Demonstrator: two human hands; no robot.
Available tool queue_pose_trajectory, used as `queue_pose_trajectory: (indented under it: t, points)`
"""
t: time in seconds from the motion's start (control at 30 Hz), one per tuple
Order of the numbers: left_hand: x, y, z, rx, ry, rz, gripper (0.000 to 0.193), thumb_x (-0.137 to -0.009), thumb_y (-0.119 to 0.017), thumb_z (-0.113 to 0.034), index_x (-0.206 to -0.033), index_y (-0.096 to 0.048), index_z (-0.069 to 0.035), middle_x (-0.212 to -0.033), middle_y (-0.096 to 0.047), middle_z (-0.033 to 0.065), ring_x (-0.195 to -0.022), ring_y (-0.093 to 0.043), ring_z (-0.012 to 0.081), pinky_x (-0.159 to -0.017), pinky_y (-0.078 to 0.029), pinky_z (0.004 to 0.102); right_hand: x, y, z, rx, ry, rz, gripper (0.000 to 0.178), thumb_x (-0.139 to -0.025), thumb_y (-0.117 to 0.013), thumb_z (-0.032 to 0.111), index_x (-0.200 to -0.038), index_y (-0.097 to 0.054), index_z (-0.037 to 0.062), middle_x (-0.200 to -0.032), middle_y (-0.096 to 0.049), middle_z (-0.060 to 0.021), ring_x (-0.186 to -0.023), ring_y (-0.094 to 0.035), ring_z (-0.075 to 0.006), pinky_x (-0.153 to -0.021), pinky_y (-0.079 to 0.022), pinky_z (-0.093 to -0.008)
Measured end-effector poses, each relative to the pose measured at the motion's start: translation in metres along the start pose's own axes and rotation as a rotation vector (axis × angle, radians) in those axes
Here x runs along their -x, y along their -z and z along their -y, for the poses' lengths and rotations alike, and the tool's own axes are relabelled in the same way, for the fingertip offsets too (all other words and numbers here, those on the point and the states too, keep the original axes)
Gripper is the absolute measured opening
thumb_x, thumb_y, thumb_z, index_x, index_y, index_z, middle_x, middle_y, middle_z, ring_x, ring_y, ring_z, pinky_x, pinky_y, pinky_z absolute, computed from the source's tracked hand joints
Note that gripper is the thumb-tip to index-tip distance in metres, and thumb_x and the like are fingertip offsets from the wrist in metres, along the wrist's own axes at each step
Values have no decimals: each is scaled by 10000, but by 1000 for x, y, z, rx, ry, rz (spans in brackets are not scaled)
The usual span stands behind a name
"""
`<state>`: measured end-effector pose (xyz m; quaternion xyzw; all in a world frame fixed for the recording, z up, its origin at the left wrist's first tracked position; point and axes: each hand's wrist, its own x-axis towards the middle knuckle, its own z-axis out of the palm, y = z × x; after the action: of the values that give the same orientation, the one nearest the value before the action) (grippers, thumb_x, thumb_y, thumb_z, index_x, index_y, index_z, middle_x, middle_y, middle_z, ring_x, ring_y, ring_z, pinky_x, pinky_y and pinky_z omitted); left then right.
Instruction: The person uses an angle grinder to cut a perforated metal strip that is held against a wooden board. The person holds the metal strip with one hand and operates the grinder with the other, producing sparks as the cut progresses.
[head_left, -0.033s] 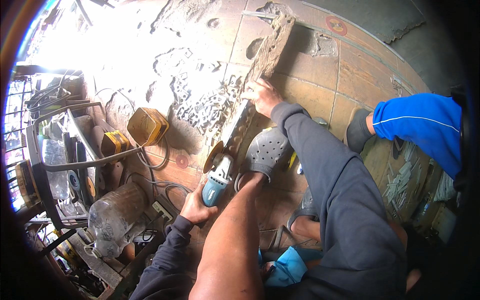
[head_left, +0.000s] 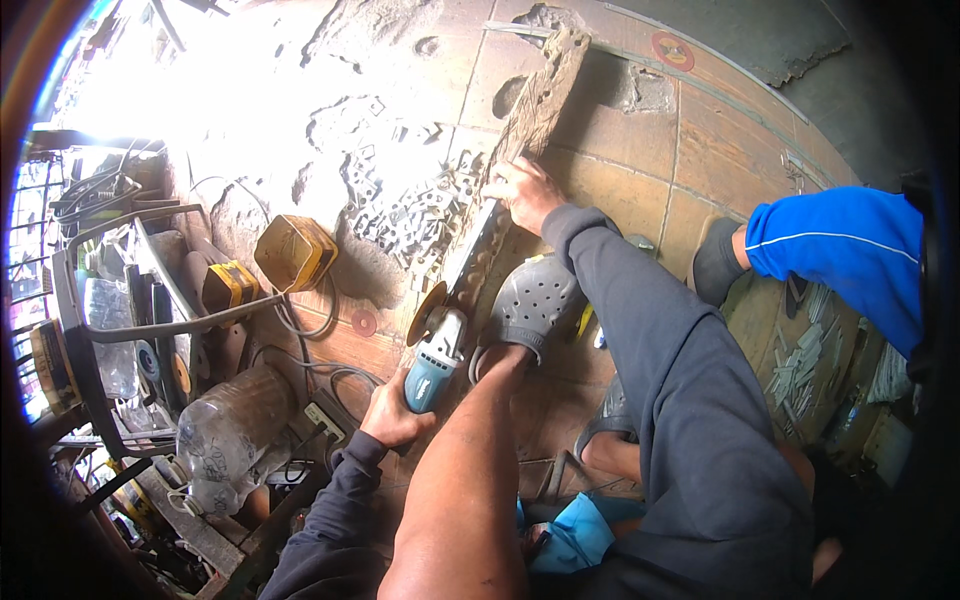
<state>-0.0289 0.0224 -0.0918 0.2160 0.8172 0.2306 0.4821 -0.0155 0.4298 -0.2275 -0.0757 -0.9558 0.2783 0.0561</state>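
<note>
My left hand (head_left: pixel 397 412) is wrapped round the blue body of an angle grinder (head_left: pixel 428 378). The grinder's brown disc (head_left: pixel 428 312) stands at the near end of a thin metal strip (head_left: pixel 472 245); whether they touch I cannot tell. Along a worn wooden plank (head_left: pixel 540 100) lies the strip. With curled fingers, my right hand (head_left: pixel 525 195) grips the strip's far end against the wood. Beside the plank, a grey clog (head_left: pixel 535 300) on my foot sits close to the strip. Small cut metal pieces (head_left: pixel 410 220) lie heaped left of the plank.
At left are a yellow-black cut-open container (head_left: pixel 295 255), a dark metal frame (head_left: pixel 190 325), a large plastic bottle (head_left: pixel 235 440) and a power strip (head_left: pixel 325 420) with cables. A person's blue-clad leg (head_left: pixel 840 250) is at right, near scattered metal strips (head_left: pixel 800 375).
</note>
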Motion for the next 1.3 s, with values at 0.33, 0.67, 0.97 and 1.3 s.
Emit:
queue_pose_trajectory:
  t: [0.33, 0.67, 0.97, 1.3]
  points:
    - [3, -6, 4, -6, -5, -34, 751, -675, -826, -266, -1302, -587, 71, -1005, -733, 338, -1001, -743, 482, -922, -571, 496, -1, 0, -1, -8, 12, -1, 320, -944, -638, 54, -1149, -816, 223, -1231, -672, -84, -1207, -613, -310, -1080, -525, -435]
    - [-4, -3, -5, 30, -29, -27, 789, -669, -815, -276, -1342, -581, 62, -999, -731, 340, -996, -744, 481, -920, -570, 500, 0, 2, 1, -27, -4, 3, 319, -942, -646, 53, -1153, -812, 223, -1229, -675, -86, -1213, -610, -314, -1084, -522, -437]
    - [-5, -4, 5, 33, -29, -21, 803, -673, -821, -278, -1355, -577, 67, -1001, -732, 339, -1017, -746, 479, -930, -571, 497, -1, 0, -1, -11, 0, 9, 330, -929, -659, 51, -1157, -812, 233, -1252, -668, -86, -1221, -607, -316, -1089, -520, -437]
    - [-10, 0, 1, 44, -28, -12, 787, -665, -818, -272, -1338, -600, 73, -1025, -741, 322, -1029, -751, 458, -940, -572, 484, -1, 0, 0, -16, 2, -17, 320, -922, -668, 47, -1146, -813, 224, -1248, -674, -94, -1226, -607, -321, -1100, -515, -441]
